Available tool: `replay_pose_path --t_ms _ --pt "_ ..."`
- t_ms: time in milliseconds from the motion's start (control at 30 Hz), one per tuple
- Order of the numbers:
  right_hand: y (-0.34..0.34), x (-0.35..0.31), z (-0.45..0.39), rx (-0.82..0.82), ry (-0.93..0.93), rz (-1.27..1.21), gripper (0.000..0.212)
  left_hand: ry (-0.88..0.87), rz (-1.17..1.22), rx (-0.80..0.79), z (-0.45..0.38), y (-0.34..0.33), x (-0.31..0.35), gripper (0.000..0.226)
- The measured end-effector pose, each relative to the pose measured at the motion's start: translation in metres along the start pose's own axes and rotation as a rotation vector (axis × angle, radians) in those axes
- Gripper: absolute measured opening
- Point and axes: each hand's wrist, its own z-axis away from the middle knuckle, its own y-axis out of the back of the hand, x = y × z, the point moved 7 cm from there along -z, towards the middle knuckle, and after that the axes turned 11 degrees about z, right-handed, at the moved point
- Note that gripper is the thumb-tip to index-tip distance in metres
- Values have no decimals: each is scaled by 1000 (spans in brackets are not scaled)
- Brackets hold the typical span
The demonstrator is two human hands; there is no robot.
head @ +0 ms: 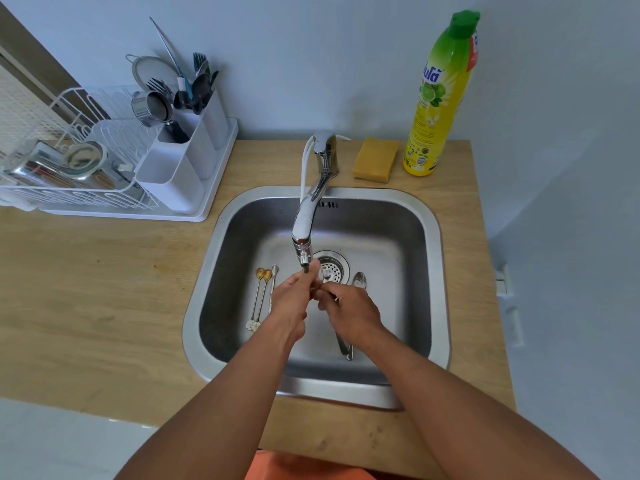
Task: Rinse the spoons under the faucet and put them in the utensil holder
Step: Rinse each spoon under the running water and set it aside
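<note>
Both my hands meet under the chrome faucet [310, 206], just below its spout, over the steel sink [438, 258]. My left hand [291, 299] and my right hand [349, 311] pinch a small spoon [320, 277] between them; it is mostly hidden by the fingers and blurred by water. On the sink floor to the left lie two gold spoons [260, 296] and a thin silver spoon [273, 282]. A larger silver spoon [359, 280] lies to the right, its handle passing under my right hand. The white utensil holder [183, 157] stands at the back left with cutlery in it.
A white dish rack [69, 174] with metal cups and a strainer sits on the wooden counter [104, 289] at the left. A yellow sponge [375, 159] and a yellow-green dish soap bottle [441, 95] stand behind the sink at the right. The drain [334, 268] is mid-sink.
</note>
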Motion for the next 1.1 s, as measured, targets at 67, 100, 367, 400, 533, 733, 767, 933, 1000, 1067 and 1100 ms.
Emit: replay_pose_path --t_ms 67,100,367,400,533,733,767,933,1000,1067,1100 --pt "-2 0 -1 -6 2 -36 21 25 24 55 0 2 1 34" --pt "-2 0 -1 -11 4 -53 20 41 46 74 -1 3 1 33" --pt "3 13 -7 -43 36 -265 23 -29 -81 -116 -5 3 4 14" --pt "4 15 -7 -45 26 -288 23 -54 -104 -126 -7 3 7 11" --pt "7 17 -6 -23 31 -289 24 -103 -100 -104 -9 0 18 22" --pt "1 -2 -10 -51 41 -141 26 -88 -75 -83 -2 -6 21 45" --pt "1 -3 -10 -50 42 -135 26 -95 -77 -102 -3 -6 22 43" --pt "1 -3 -10 -71 65 -166 29 -214 -180 -208 -3 -4 27 25" --pt "-1 -1 -9 -85 72 -205 28 -260 -239 -285 -4 -7 32 27" --pt "-2 3 -7 -105 79 -278 26 -270 -313 -378 -4 -13 37 34" --pt "-2 4 -6 -120 83 -314 25 -275 -342 -415 -3 -14 40 36"
